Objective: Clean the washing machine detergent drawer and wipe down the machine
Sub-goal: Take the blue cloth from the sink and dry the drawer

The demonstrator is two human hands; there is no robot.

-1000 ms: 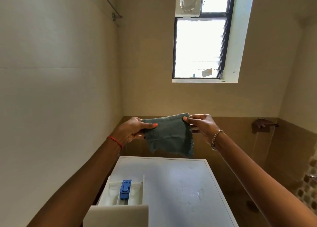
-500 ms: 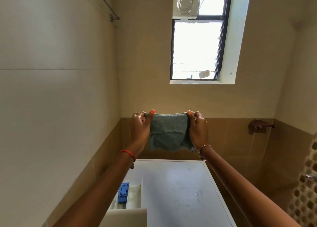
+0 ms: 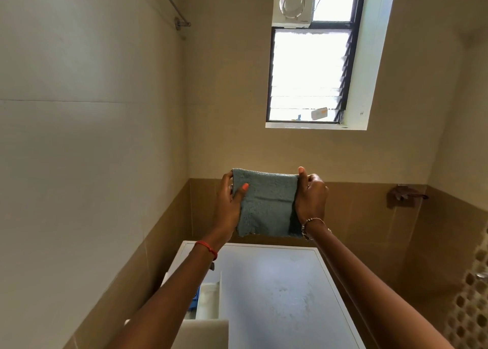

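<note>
A folded grey-green cloth hangs stretched between both hands, held up in the air above the far edge of the washing machine. My left hand grips its left edge with the thumb across the front. My right hand grips its right edge, fingers curled round it. Below, the white washing machine top shows pale smears. The detergent drawer stands pulled out at the machine's front left, partly hidden by my left forearm, with a bit of its blue insert showing.
A tiled wall runs close along the left of the machine. On the back wall sit a louvred window and an exhaust fan. A brown tap fitting is on the right wall, a mosaic strip lower right.
My hands have turned upright and drawn the cloth into a narrower, taller fold. The view has tipped, so my left forearm covers more of the drawer.
</note>
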